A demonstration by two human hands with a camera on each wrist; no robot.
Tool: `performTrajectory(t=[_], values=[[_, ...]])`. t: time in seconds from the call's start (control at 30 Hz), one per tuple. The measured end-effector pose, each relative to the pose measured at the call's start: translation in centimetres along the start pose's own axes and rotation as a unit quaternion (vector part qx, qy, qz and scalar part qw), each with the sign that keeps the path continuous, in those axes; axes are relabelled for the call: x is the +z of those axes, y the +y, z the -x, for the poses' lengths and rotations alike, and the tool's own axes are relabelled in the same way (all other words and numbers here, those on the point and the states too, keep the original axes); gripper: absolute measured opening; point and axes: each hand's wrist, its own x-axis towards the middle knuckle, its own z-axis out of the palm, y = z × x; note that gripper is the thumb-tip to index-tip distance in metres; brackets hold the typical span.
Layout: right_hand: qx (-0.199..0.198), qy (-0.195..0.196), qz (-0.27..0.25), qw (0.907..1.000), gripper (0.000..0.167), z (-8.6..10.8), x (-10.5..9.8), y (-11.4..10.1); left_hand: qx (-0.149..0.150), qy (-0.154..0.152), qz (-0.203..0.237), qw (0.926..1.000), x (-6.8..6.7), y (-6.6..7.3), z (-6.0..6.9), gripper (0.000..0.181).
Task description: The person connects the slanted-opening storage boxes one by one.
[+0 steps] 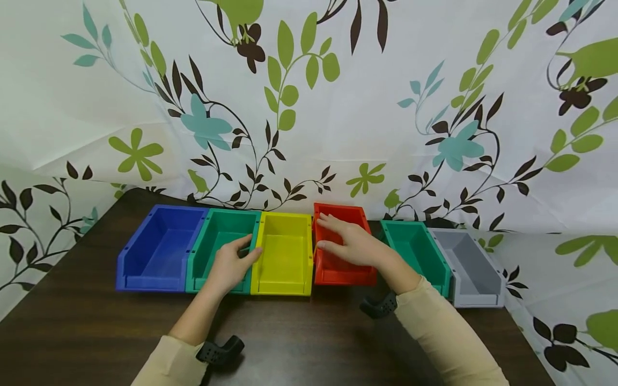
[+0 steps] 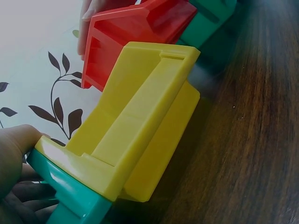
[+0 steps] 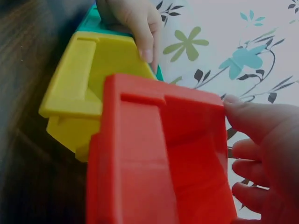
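My left hand [image 1: 230, 264] straddles the touching side walls of the left green bin [image 1: 195, 268] and the yellow bin [image 1: 285, 257]. Its thumb lies over the yellow side, and its fingers reach into the green bin, partly hidden by the wall. Over the red bin [image 1: 345, 276] is my right hand [image 1: 354, 244], with straightened fingers pointing left. In the right wrist view, the thumb tip touches the rim of the red bin [image 3: 140, 154]; the other fingertips show beside its edge. Red sits close to yellow's right side, slightly farther back.
At far left, a blue bin [image 1: 166, 246] adjoins the left green bin. Right of a gap beside red stand another green bin [image 1: 415, 246] and a grey bin [image 1: 478, 297]. The dark wooden table [image 1: 289, 343] backs onto a leaf-patterned cloth [image 1: 309, 145].
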Motion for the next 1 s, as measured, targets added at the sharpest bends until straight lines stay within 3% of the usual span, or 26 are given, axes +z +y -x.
performTrajectory(t=[0.2,0.43,0.83,1.0], values=[[-0.002,-0.032,-0.001,0.9995,0.072,-0.8,-0.1,0.3,-0.008,-0.002,0.001,1.0000,0.0,-0.1,0.1,0.059],[-0.018,-0.037,0.003,0.9991,0.071,-1.4,-0.4,0.5,-0.002,-0.003,-0.001,1.0000,0.0,0.1,-0.1,0.058],[0.007,-0.042,0.003,0.9991,0.074,-1.3,-1.1,0.2,-0.001,-0.003,-0.002,1.0000,0.0,0.2,-0.4,0.059],[0.011,-0.063,-0.001,0.9979,0.078,-1.4,-1.3,0.1,-0.006,-0.005,-0.002,1.0000,-0.1,0.1,-0.2,0.059]])
